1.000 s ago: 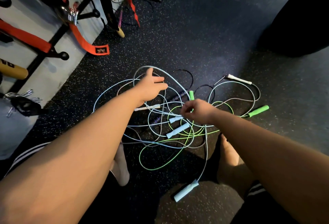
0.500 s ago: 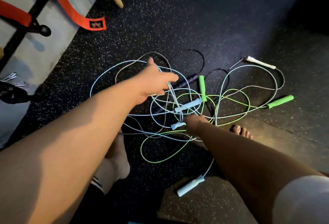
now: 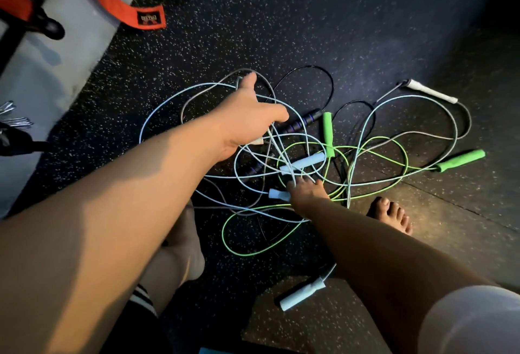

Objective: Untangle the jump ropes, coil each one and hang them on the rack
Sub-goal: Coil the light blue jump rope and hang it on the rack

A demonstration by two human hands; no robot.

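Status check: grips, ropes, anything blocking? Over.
Left grip pinching thin pale blue cord. Right grip down in tangled coloured plastic jump ropes, hold unclear. None coiled, on speckled black floor. Bare foot beside pile.

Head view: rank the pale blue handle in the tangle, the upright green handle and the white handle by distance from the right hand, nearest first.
From the right hand:
1. Pale blue handle, just ahead of it.
2. Upright green handle, farther ahead.
3. White handle, far upper right.

Left hand, right hand, forearms bare; white short sleeve on R arm; black shorts w/ white stripes; barefoot.
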